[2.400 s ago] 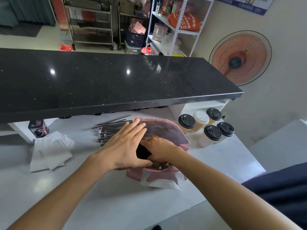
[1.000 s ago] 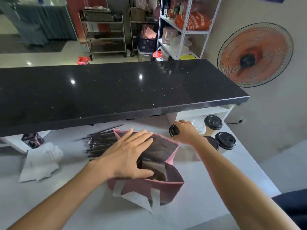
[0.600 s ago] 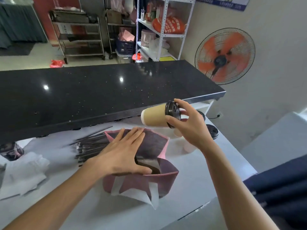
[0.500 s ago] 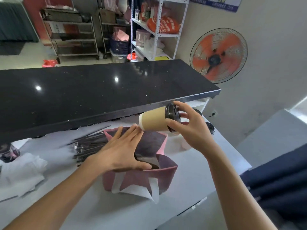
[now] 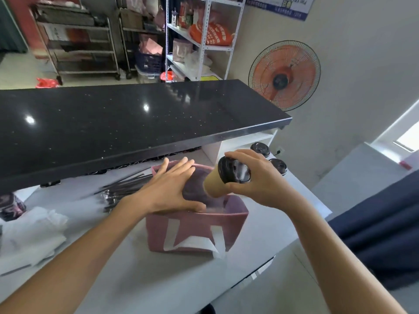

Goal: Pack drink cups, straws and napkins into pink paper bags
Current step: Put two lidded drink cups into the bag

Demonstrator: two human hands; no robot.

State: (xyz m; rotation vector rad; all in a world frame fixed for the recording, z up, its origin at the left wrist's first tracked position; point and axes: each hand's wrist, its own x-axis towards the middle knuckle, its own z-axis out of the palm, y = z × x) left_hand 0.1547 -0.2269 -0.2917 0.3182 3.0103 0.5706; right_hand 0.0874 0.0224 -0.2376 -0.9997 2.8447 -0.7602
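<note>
A pink paper bag (image 5: 195, 230) with white handles stands open on the white counter. My left hand (image 5: 167, 191) lies over the bag's left rim with straight fingers, thumb along the near edge, spreading the mouth. My right hand (image 5: 256, 177) grips a brown paper cup (image 5: 215, 185) by its black lid, tilted, its base pointing into the bag's opening. Two more black-lidded cups (image 5: 260, 149) stand behind my right hand. A bundle of dark straws (image 5: 120, 191) lies left of the bag. White napkins (image 5: 29, 236) are piled at the far left.
A black raised countertop (image 5: 124, 123) overhangs the back of the white work surface (image 5: 140, 268). A small dark box (image 5: 10, 206) sits at the left edge. An orange fan (image 5: 284, 75) stands against the right wall, metal shelves behind.
My right hand picked a cup from the group at the right and swung it over the bag, tipping its base into the opening. My left hand stayed on the bag's rim.
</note>
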